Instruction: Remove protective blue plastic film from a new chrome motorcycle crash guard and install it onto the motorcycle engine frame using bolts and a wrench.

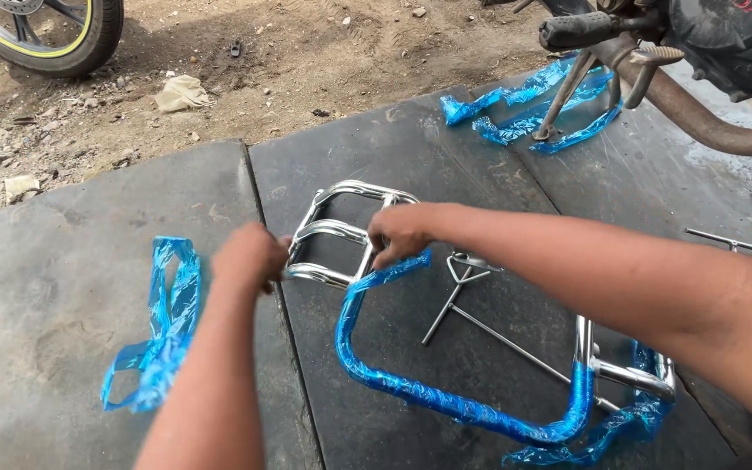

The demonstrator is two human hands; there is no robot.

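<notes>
Where dirt [306, 52] ends, dark mats [63, 278] lie.

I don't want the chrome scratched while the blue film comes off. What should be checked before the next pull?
1. Left hand steadies the chrome rack: ok.
2. Right hand pinches the blue film at its peeled edge: ok.
3. Rack lies flat on the dark mat: ok.
4. Metal rod tool lies inside the rack's loop: not ok.
5. Film free of tears ahead: cannot tell.
</notes>
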